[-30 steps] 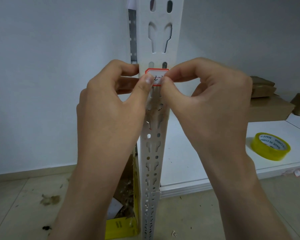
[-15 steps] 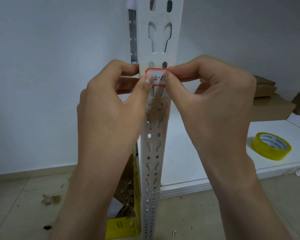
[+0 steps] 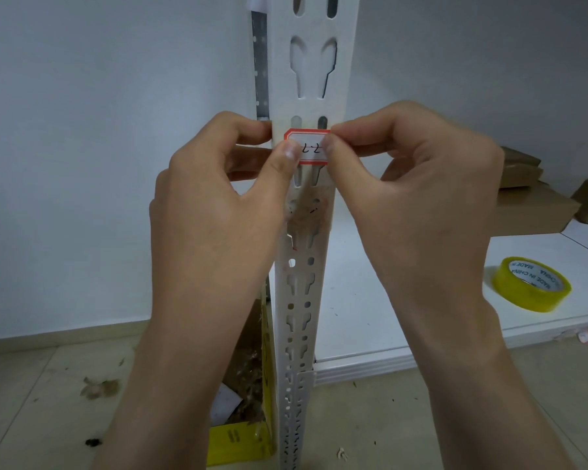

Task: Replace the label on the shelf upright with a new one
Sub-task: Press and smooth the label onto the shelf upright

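White upright [image 3: 308, 79], label [image 3: 311, 147] more exposed, hands' thumbs parted

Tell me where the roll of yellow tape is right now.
In the head view the roll of yellow tape lies flat at lower right on the white shelf board, right of the right hand.

The shelf upright [image 3: 301, 300] is white, pierced top to bottom by a repeating pattern of round holes and keyhole-shaped slots, with a smudged brownish patch of residue [image 3: 308, 212] partway down. The label [image 3: 311, 147] on it is white with a red border and dark handwritten marks. On the white shelf board [image 3: 404, 300] lies a yellow roll of tape [image 3: 532, 283] — its inner core white with dark print — and brown cardboard boxes [image 3: 530, 205] sit behind it, while a yellow box [image 3: 238, 442] stands on the beige floor [image 3: 48, 401].
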Tool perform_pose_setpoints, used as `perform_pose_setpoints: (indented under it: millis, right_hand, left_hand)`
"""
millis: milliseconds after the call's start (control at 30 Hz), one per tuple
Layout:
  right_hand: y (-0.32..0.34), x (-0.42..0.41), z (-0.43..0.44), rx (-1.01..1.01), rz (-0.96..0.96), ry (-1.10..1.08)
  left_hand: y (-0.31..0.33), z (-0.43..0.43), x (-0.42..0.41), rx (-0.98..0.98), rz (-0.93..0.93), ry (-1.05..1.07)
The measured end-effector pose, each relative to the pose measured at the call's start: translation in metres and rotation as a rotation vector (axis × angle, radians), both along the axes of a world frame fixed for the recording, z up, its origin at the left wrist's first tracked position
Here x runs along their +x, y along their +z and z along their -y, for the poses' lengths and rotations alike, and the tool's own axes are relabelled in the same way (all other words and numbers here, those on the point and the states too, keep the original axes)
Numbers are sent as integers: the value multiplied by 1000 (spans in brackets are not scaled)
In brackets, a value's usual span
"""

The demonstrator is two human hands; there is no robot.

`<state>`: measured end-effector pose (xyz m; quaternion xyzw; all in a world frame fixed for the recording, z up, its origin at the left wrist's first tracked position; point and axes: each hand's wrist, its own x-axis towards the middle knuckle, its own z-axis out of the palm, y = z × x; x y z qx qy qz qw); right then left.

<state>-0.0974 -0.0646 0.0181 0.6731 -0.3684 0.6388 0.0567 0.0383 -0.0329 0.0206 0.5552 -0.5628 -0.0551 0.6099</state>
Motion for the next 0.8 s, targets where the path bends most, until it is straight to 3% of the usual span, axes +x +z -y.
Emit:
perform_pose_setpoints:
  millis: [233,800]
  right_hand:
    - [1,1,-1,42,88,45]
    - [2,3,-2,49,32,-52]
  left_hand:
    - [1,0,0,7,14,3]
    - [0,0,-2,5,-7,9]
